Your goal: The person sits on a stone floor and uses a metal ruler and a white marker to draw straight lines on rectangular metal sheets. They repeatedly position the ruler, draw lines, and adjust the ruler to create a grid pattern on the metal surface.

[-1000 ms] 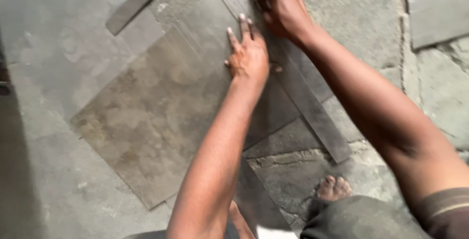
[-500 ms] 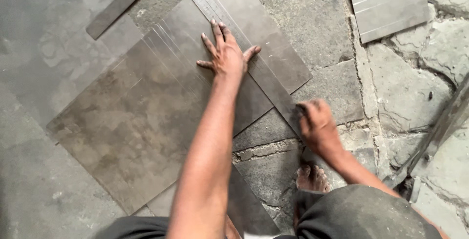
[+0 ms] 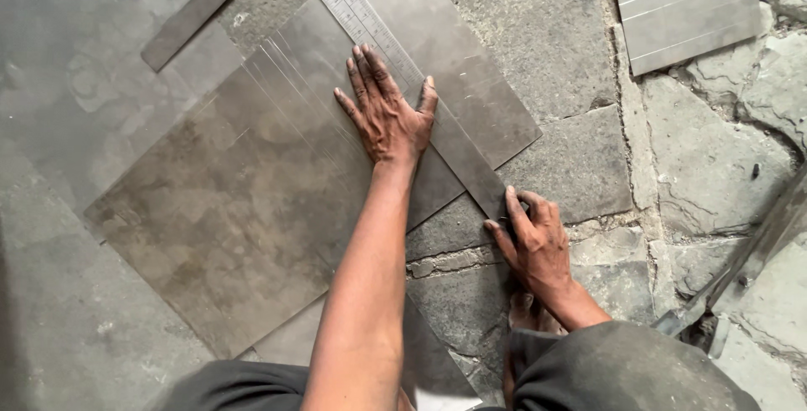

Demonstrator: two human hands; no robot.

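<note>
On rough stone floor [image 3: 580, 50], cracked and patched, lies a big square grey-brown tile [image 3: 244, 184], turned like a diamond, its near corner by the person's knees. Across its right part runs a long metal ruler [image 3: 370, 28], slanting from top centre down to the right, its lower end reaching the tile's edge near the right hand. Faint scored lines show on the tile beside the ruler, parallel to it. Left hand [image 3: 387, 113] is open, palm flat, fingers spread, pressing on the tile and ruler together, thumb over the ruler's far edge. Left arm stretches straight from bottom centre. Right hand [image 3: 530, 234] sits lower right at the ruler's end, fingers curled around something small and dark at the tile's edge; what it grips is too hidden to tell. Second grey tile [image 3: 685, 7] with scored stripes lies top right, well apart. Narrow grey strip [image 3: 202, 9] lies top left, just off the big tile's upper edge. Dark metal bar [image 3: 756, 251] leans in at far right edge. Bare foot [image 3: 525, 310] shows under the right wrist, partly hidden by dark trousers [image 3: 622, 373].
</note>
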